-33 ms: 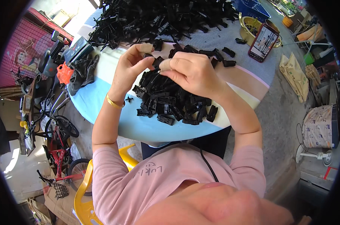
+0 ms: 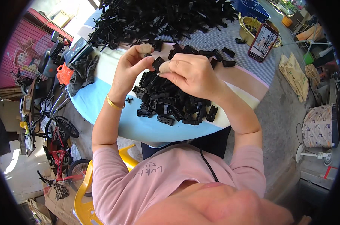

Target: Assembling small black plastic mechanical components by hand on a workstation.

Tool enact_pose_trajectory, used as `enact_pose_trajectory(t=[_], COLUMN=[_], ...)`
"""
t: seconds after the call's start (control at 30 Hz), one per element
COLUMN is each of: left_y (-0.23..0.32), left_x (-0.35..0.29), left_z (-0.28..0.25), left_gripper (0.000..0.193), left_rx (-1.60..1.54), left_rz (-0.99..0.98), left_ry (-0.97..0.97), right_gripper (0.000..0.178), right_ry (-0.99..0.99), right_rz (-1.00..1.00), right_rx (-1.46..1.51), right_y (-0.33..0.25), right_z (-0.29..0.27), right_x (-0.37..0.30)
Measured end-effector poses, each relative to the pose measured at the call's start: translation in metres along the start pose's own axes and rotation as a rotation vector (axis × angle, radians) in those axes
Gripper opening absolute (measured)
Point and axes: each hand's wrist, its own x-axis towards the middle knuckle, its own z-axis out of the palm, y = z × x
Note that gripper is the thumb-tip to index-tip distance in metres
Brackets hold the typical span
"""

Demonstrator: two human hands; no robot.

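Note:
Over the near part of the round table, my left hand [image 2: 134, 63] pinches a small black plastic part [image 2: 158, 63] between thumb and fingers. My right hand [image 2: 194, 73] meets it from the other side, thumb and taped forefinger closed at the part's right edge. Their grip hides much of the part. Just below both hands lies a pile of black plastic pieces [image 2: 166, 101], blocky and slotted. Tape wraps a finger on each hand, and a gold bangle [image 2: 114, 103] circles my left wrist.
A large heap of black parts [image 2: 155, 18] covers the table's far side. Phone [image 2: 263, 43] leans by a gold-coloured pot [image 2: 248, 32] at far right; a blue basket [image 2: 254, 9] is behind. Dark cloth [image 2: 81, 73] and a box [image 2: 78, 50] lie left. A yellow chair [image 2: 83, 195] stands lower left.
The black part shows slightly more between my fingers, which have shifted only a little. Everything else stays in place.

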Motion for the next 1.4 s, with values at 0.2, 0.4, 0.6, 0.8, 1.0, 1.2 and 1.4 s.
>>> enact_pose_trajectory(t=[0.2,0.4,0.6,0.8,1.0,1.2,1.4], left_y=[0.004,0.01,0.001,0.008,-0.001,-0.006,-0.006], left_x=[-0.014,-0.027,-0.026,-0.019,-0.021,-0.023,-0.023], left_z=[0.026,0.044,0.03,0.037,0.033,0.028,0.04], left_gripper=[0.037,0.06,0.044,0.04,0.038,0.027,0.02], left_rx=[-0.035,0.062,0.075,-0.015,-0.026,-0.053,0.078], left_rz=[0.112,0.211,0.172,0.175,0.239,0.299,0.463], left_ry=[-0.06,-0.1,-0.006,0.006,0.057,0.037,0.128], right_gripper=[0.013,0.022,0.014,0.018,0.017,0.017,0.017], right_ry=[0.095,0.035,0.006,-0.122,-0.137,-0.118,-0.082], right_rz=[0.165,0.519,0.675,0.717,0.689,0.68,0.689], right_rx=[0.165,0.361,0.588,0.533,0.498,0.474,0.429], right_y=[-0.001,0.001,0.005,-0.002,-0.006,-0.015,-0.018], right_z=[0.003,0.004,0.009,0.001,0.005,0.013,0.013], right_x=[-0.001,-0.003,0.0,0.0,0.001,-0.002,-0.004])
